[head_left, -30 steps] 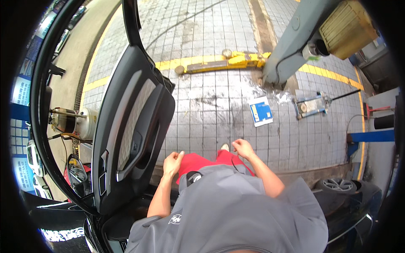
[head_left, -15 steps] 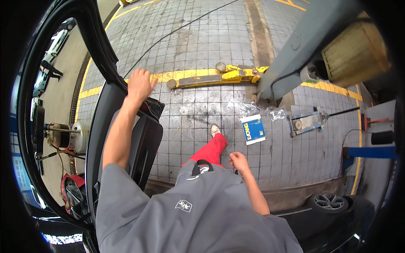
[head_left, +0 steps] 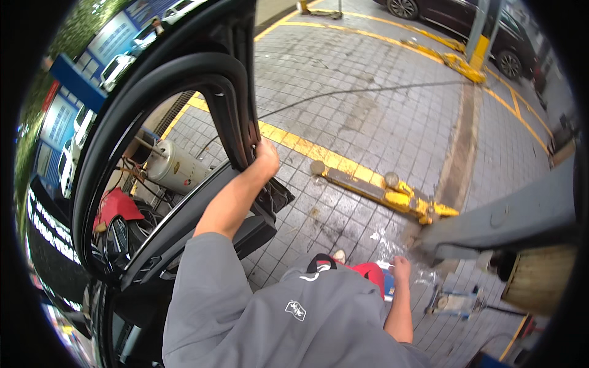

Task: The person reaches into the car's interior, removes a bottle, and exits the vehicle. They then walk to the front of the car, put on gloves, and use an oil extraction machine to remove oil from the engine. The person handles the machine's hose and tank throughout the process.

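Grey tiled floor (head_left: 368,135) spread beneath us. Beside us stood the open car door (head_left: 184,224), probably heavy and stiff but hinged to swing; its frame edge (head_left: 248,119), where our left hand (head_left: 267,158) rested, seemed the soundest hold. We could not tell whether those fingers pinched; our right hand (head_left: 400,268) hung, fingers loosely curled. Beyond lay a yellow lift arm (head_left: 392,197).

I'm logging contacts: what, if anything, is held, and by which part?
The left hand is on the car door, at the rear edge of its window frame; its grip is unclear. The right hand appears empty.
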